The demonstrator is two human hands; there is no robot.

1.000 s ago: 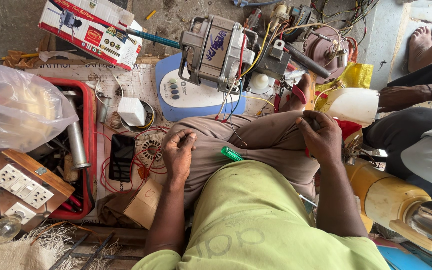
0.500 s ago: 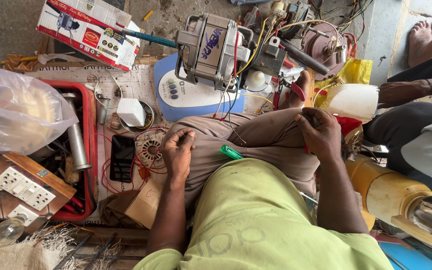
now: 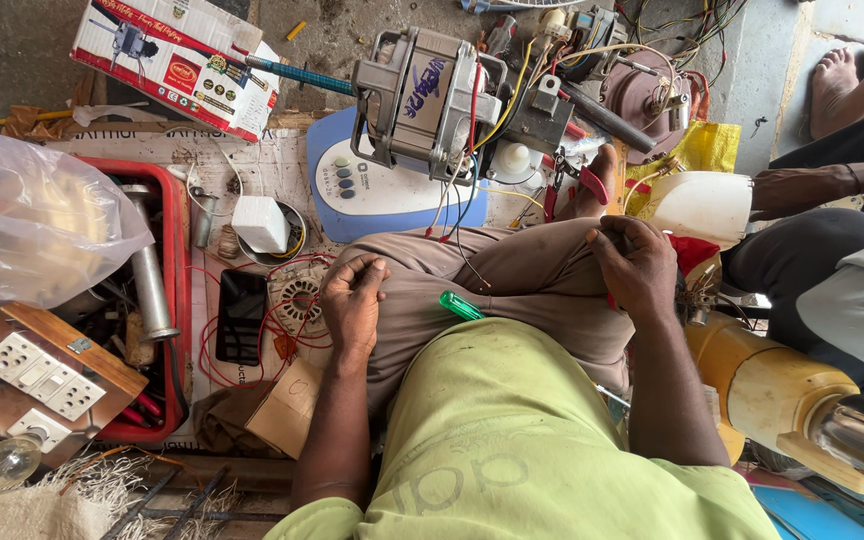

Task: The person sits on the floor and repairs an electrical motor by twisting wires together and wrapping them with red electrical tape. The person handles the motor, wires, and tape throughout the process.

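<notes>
Left hand [image 3: 352, 300] curled on cloth knee, ribbed grey metal motor [image 3: 427, 100]

The person wears a lime-green short-sleeved shirt [image 3: 512, 440] and brown trousers [image 3: 512, 270]; hands bare.

Red-white carton [image 3: 177, 62] top left; dark screen [image 3: 242, 316] below.

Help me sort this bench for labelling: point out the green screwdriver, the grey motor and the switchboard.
green screwdriver [image 3: 461, 305], head view, on its handle.
grey motor [image 3: 422, 100], head view, on its housing.
switchboard [image 3: 42, 375], head view, on its white switches.
</notes>
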